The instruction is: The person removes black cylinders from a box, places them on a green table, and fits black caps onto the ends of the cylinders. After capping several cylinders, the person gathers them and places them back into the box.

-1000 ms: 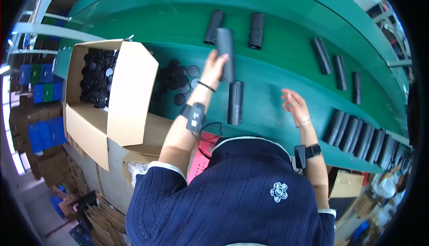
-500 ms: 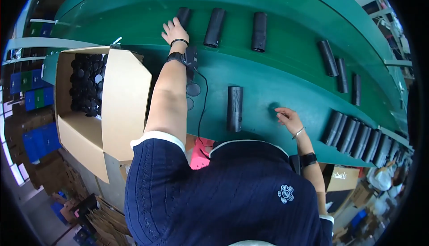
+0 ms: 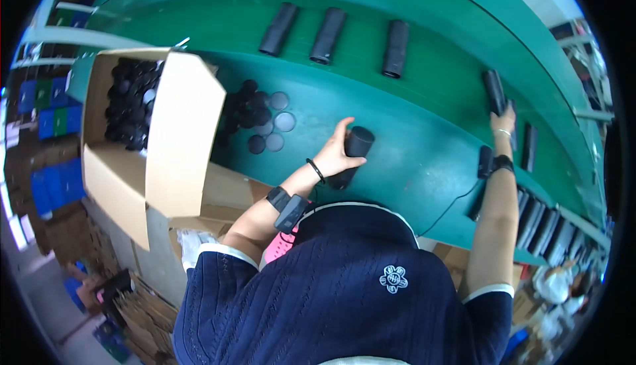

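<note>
My left hand point(image 3: 334, 155) is wrapped around the side of a black perforated cylinder point(image 3: 360, 141), tilted just above or on the green bench in front of me. Its far end faces up. Stretched out to the far right, my right hand point(image 3: 503, 121) closes around the near end of another black cylinder point(image 3: 493, 88) lying on the green belt. My right fingertips are partly hidden. Beside that hand, a further cylinder point(image 3: 530, 148) lies on the belt. Left of my left hand, several black and grey round discs point(image 3: 257, 110) lie loose on the bench.
An open cardboard box point(image 3: 185, 126) filled with black discs point(image 3: 129, 113) stands at the left. Several black cylinders point(image 3: 328, 37) lie spaced along the belt. At the right edge of the bench, a row of cylinders point(image 3: 540, 226) lies close together. A cable point(image 3: 450, 207) trails from my right wrist.
My left hand has come back from the belt at the far left and taken hold of the cylinder on the bench. My right hand has reached out from the bench to a cylinder at the far right.
</note>
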Tool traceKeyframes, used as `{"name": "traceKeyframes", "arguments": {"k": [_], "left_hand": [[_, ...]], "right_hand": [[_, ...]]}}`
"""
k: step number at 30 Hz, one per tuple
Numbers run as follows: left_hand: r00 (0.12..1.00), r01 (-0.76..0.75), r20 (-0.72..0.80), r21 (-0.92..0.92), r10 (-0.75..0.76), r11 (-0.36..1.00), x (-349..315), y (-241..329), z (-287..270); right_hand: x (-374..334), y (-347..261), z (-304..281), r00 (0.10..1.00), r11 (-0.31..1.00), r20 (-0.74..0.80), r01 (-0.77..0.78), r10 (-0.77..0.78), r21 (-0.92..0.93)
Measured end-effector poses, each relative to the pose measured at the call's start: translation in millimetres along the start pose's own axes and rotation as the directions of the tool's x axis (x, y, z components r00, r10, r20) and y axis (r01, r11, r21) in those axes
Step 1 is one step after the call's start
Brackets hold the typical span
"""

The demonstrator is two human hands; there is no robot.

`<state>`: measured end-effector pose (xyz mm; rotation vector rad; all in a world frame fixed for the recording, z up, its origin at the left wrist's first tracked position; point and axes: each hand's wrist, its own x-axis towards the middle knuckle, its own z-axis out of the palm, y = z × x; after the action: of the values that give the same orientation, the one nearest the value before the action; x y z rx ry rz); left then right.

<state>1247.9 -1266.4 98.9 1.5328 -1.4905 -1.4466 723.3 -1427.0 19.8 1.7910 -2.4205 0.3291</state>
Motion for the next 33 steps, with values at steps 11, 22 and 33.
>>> {"name": "traceKeyframes", "arguments": {"k": [11,22,33], "left_hand": [[0.967,-0.202,0.103,-0.257,0.234,0.945,-6.7,37.0,-12.9],[0.940,-0.342,0.011,0.034,0.342,0.939,-10.3,33.0,3.9],[0.954,-0.298,-0.007,-0.039,0.298,0.954,-8.9,17.2,11.6]], "right_hand": [[-0.8,-6.2,7.9,0.961,0.967,0.248,-0.170,0.120,0.191],[-98.3,-175.6,-30.5,0.982,0.944,-0.057,0.187,-0.178,0.272],[-208.3,-281.4,-130.8,0.700,0.290,0.292,-0.126,-0.652,0.949]]}}
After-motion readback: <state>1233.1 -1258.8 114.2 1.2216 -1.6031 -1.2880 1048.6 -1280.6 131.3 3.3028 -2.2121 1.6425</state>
